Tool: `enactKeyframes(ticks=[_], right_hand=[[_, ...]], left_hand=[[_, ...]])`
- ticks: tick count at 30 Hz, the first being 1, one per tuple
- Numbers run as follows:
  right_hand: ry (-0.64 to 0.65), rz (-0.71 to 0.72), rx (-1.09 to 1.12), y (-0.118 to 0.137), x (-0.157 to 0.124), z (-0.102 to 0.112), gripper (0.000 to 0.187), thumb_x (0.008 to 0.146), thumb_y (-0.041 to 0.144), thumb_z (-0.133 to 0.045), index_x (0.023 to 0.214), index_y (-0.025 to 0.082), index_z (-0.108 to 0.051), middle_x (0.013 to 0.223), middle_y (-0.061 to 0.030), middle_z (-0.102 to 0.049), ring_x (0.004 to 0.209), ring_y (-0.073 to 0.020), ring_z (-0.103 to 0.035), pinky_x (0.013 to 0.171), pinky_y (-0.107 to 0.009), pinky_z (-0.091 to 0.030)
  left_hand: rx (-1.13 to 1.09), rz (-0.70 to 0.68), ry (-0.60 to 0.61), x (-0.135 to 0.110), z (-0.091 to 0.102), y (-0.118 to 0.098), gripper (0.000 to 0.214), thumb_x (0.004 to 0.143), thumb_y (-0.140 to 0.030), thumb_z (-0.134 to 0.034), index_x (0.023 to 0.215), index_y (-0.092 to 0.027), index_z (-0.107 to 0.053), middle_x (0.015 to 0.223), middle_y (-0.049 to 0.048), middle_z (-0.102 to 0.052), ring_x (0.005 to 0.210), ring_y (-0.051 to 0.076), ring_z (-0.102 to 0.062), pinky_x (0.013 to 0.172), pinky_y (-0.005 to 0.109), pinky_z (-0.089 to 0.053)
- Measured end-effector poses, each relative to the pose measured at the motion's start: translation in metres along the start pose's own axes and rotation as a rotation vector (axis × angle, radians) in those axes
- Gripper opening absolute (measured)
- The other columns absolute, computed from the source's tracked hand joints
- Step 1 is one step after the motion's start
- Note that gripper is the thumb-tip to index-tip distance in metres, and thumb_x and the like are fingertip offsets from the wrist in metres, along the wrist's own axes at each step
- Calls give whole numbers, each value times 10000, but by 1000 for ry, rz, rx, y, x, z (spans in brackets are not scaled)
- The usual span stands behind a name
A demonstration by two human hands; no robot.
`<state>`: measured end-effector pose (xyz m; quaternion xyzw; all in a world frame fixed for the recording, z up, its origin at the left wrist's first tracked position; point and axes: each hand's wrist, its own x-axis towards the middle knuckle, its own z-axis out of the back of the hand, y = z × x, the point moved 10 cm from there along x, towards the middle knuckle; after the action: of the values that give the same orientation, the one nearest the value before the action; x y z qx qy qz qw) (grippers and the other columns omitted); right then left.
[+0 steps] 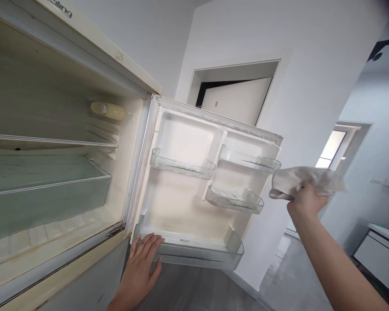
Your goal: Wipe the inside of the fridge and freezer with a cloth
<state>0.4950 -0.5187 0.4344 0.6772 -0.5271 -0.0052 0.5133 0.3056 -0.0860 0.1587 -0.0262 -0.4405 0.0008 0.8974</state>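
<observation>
An old cream fridge point(52, 129) stands open with its door point(188, 203) swung out to the right. My left hand point(141, 268) lies flat with fingers spread on the front of the door's bottom clear shelf point(201, 255). My right hand point(306, 199) is raised beside the door's outer edge, closed round a crumpled grey cloth point(306, 181). The cloth hangs just right of the upper right door bin point(249, 160). The door bins look empty.
Inside the fridge are glass shelves point(48, 179) and a cream lamp housing point(107, 110). A wall opening point(236, 93) shows behind the door. At the right a hallway with a doorway point(333, 147) and a white cabinet point(379, 255). Grey floor below.
</observation>
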Motion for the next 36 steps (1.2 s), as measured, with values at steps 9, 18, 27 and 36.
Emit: enactKeyframes(ticks=[9,18,27,36], right_hand=[[66,-464,568,28,-118,-59,317,599,-5,-529,810,228,-489,797,67,-519,666,-63,-555,495,-133,-516],[549,-744,509,49,-206,-138,221,558,60,-531,640,213,-393,615,63,-445,524,-76,-482,433,-175,-449],[421,-461,257,4,-139,-79,266,504,140,-615,710,222,-467,688,46,-504,615,-105,-499,486,-210,-437],[686,-48,-245,4,-133,-106,286,594,256,-582,873,199,-609,879,-61,-666,833,-239,-612,787,-403,-510]], left_hand=[[87,-40,-4,-1,16,-4,539,884,-216,-491,1414,-275,-413,1272,-42,-712,1239,186,-595,1116,450,-373],[-36,39,73,-3,7,3,531,886,-193,-473,1405,-298,-424,1297,3,-691,1281,223,-574,1157,506,-391],[-10,10,48,-3,12,2,583,896,-196,-465,1458,-297,-350,1282,-11,-706,1259,213,-593,1123,488,-421],[-36,33,27,-2,14,1,477,887,-199,-482,1357,-278,-467,1254,13,-719,1238,225,-605,1128,499,-407]])
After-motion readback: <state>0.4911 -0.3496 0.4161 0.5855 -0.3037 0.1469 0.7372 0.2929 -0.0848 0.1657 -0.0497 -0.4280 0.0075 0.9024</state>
